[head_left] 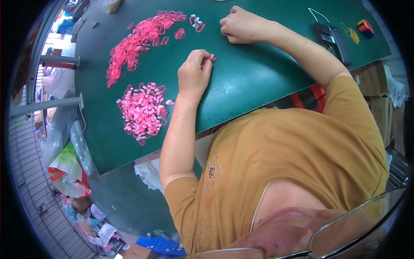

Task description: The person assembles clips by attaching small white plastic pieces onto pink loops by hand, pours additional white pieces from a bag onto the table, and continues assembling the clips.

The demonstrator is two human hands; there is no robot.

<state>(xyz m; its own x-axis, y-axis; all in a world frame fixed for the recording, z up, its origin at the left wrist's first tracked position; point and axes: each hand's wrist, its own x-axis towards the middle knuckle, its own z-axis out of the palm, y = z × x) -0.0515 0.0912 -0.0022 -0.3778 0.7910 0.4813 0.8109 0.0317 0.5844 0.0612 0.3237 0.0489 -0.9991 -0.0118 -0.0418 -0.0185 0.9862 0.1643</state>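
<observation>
My left hand point(194, 74) is closed in a pinch above the green tabletop. A pink loop with a small pale piece on it point(212, 58) sticks out between its thumb and fingers. Farther forward and to the right, my right hand point(245, 26) has its fingers curled together; whatever they may hold is hidden. Between the hands and the far edge lies a small cluster of white pieces and red loops point(198, 23). A large heap of plain pink loops point(140, 41) spreads beyond my left hand. Closer to me, left of my forearm, is a pile of pink loops with pale pieces point(143, 111).
On the right of the green table point(246, 84) stand a black device with a wire handle point(331, 41), a yellow string bundle point(352, 35) and a red-and-black object point(365, 29). A red stool point(318, 97) and cardboard boxes point(373, 80) are beneath. Plastic bags point(64, 116) hang at left.
</observation>
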